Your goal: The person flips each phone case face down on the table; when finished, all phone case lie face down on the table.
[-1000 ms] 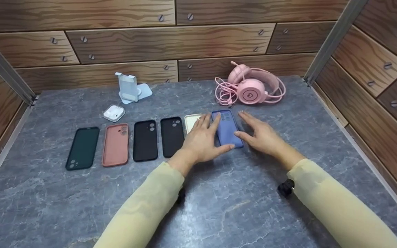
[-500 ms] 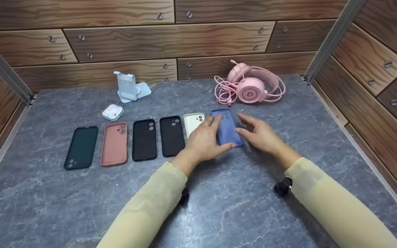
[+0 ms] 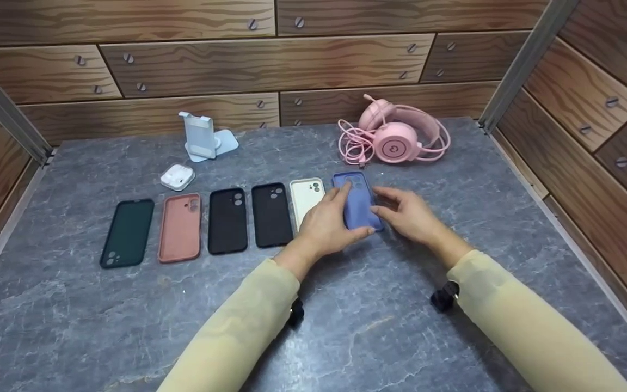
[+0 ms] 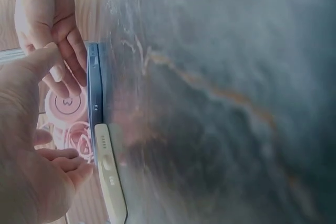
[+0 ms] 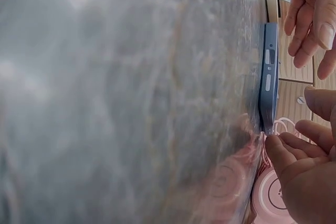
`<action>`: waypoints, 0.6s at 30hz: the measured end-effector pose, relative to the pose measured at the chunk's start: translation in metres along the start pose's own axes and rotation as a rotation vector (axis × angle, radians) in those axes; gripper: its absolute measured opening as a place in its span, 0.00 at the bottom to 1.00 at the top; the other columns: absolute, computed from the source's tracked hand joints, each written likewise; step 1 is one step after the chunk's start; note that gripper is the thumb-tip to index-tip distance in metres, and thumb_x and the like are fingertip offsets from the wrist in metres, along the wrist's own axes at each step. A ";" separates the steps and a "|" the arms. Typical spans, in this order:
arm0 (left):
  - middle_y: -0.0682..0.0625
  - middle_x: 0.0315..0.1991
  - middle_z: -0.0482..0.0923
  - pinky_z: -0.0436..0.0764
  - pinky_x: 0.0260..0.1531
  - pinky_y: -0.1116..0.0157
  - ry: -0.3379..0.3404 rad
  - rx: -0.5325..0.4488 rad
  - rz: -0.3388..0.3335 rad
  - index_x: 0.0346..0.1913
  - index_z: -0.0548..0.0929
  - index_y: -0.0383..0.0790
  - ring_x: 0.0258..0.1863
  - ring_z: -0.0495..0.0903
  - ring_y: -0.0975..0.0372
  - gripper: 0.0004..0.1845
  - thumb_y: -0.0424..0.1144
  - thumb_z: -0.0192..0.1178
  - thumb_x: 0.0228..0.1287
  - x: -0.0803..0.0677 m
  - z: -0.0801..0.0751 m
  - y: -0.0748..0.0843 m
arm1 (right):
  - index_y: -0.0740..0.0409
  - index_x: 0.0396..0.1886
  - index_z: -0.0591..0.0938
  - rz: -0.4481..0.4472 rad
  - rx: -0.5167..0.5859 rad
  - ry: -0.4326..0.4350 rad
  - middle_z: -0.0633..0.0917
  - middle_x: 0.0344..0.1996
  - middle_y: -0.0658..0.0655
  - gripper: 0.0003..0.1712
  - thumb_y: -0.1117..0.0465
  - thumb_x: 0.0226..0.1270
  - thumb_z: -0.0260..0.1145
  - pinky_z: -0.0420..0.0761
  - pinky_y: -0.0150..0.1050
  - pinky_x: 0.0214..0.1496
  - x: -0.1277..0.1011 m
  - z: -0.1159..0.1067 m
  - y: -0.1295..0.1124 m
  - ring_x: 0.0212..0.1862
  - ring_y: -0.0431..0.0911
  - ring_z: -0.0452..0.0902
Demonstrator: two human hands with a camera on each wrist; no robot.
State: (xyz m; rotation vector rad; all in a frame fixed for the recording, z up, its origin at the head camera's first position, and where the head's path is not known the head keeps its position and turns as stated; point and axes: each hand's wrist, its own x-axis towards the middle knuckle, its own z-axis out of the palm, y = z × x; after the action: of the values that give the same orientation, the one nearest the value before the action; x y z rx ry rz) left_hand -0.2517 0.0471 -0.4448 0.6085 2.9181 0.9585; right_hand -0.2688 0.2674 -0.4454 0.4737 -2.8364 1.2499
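The blue phone case [image 3: 361,204] lies flat at the right end of a row of phone cases. Over its left part my left hand [image 3: 329,224] is spread, partly covering the cream phone case [image 3: 305,197]. In the left wrist view, that hand's fingers [image 4: 81,174] stay above the case edges, gripping nothing. My right hand [image 3: 412,216] is at the blue case's right side, thumb by its edge. The right wrist view shows the fingertips [image 5: 273,142] close to the corner of the blue case, not curled round it.
Leftward, the row has two black cases [image 3: 227,222], a pink case [image 3: 180,228] and a dark green case [image 3: 128,234]. Behind stand boxed earphones [image 3: 178,177], a light blue phone stand [image 3: 201,139] and a pink headset [image 3: 395,142] with coiled cable. Wood-patterned walls enclose the table.
My left hand has drawn slightly toward me and right, uncovering more of the cream case. My right hand has shifted slightly nearer. The blue case looks almost unmoved.
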 end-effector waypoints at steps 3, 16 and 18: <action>0.34 0.78 0.65 0.71 0.72 0.52 0.018 -0.041 0.000 0.85 0.59 0.39 0.74 0.71 0.45 0.58 0.63 0.75 0.61 0.001 0.001 0.001 | 0.72 0.71 0.77 -0.002 -0.014 -0.005 0.80 0.67 0.70 0.31 0.63 0.74 0.71 0.72 0.55 0.73 0.000 0.000 0.001 0.69 0.62 0.76; 0.31 0.75 0.69 0.68 0.74 0.54 0.032 -0.164 -0.025 0.83 0.60 0.33 0.74 0.70 0.44 0.58 0.57 0.78 0.59 0.003 0.002 0.005 | 0.72 0.71 0.77 0.015 0.047 -0.014 0.80 0.67 0.70 0.30 0.65 0.73 0.72 0.73 0.54 0.72 0.001 0.002 0.005 0.68 0.62 0.77; 0.31 0.74 0.70 0.69 0.73 0.54 0.028 -0.188 -0.029 0.82 0.61 0.32 0.73 0.71 0.44 0.57 0.57 0.78 0.59 0.003 0.002 0.005 | 0.73 0.71 0.76 0.013 0.071 -0.018 0.80 0.66 0.71 0.30 0.66 0.73 0.71 0.73 0.54 0.73 0.001 0.003 0.004 0.68 0.62 0.77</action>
State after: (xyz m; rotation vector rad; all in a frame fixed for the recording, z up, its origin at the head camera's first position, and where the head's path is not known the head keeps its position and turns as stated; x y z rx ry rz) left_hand -0.2528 0.0532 -0.4435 0.5453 2.8067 1.2283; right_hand -0.2706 0.2679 -0.4500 0.4712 -2.8218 1.3596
